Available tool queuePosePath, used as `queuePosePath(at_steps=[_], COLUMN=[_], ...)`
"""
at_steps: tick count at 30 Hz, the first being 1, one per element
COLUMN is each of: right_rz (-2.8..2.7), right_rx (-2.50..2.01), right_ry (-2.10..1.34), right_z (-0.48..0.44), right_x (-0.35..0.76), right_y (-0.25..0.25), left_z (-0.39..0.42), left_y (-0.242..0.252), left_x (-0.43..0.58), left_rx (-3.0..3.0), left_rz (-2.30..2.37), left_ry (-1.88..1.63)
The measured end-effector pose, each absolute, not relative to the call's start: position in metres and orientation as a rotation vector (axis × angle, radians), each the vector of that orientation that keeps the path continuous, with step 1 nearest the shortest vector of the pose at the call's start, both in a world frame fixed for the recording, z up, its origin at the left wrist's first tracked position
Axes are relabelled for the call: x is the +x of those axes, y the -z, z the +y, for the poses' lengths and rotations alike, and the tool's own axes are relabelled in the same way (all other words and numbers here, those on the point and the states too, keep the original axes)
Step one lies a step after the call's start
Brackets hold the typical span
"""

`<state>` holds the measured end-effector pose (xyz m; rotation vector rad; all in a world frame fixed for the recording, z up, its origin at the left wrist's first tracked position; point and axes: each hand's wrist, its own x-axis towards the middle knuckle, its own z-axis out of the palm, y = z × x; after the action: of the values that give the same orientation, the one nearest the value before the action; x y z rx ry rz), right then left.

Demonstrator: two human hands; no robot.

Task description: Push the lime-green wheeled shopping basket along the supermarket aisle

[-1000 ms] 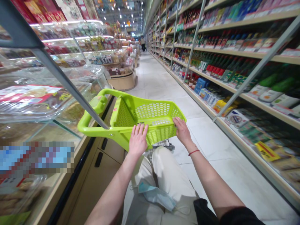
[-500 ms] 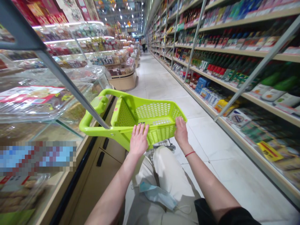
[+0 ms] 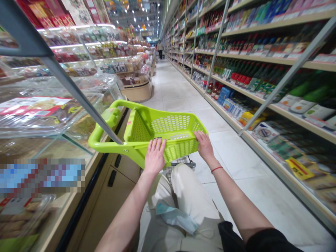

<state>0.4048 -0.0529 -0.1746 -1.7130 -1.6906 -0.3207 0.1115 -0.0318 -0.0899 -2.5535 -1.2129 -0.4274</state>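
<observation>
A lime-green plastic shopping cart with a perforated basket stands just ahead of me, its curved handle reaching out to the left. My left hand grips the near rim of the basket, fingers over the edge. Further right along that rim, my right hand holds on the same way, with a red string on its wrist. A small wheeled metal frame shows beneath the basket. Below my arms, a blue face mask hangs against my pale trousers.
Glass display cases of packaged food line the left, with a grey metal bar slanting across them. Long shelves of bottles and packets run along the right. A tiled aisle floor stretches ahead to a distant person.
My right hand has shifted slightly on the rim and the view has swayed a little. Both hands stay on the basket.
</observation>
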Motion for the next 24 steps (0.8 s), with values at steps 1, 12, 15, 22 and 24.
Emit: queuePosePath(at_steps=[1, 12, 15, 22, 24], right_rz=[-1.653, -1.518, -1.636, -1.838, -1.861], right_rx=[-1.729, -1.748, -1.657, -1.580, -1.596], right_ry=[0.310, 0.333, 0.329, 0.287, 0.291], right_z=[-0.053, -0.049, -0.046, -0.046, -0.049], right_x=[0.414, 0.378, 0.347, 0.324, 0.335], right_y=[0.177, 0.184, 0.175, 0.158, 0.158], left_z=[-0.032, -0.034, -0.034, -0.034, -0.034], left_y=[0.090, 0.089, 0.088, 0.090, 0.091], left_x=[0.112, 0.111, 0.111, 0.110, 0.109], left_rx=[-2.553, -2.548, -2.543, -2.541, -2.541], left_rz=[-1.214, -1.224, -1.227, -1.215, -1.217], left_ry=[0.426, 0.414, 0.418, 0.418, 0.412])
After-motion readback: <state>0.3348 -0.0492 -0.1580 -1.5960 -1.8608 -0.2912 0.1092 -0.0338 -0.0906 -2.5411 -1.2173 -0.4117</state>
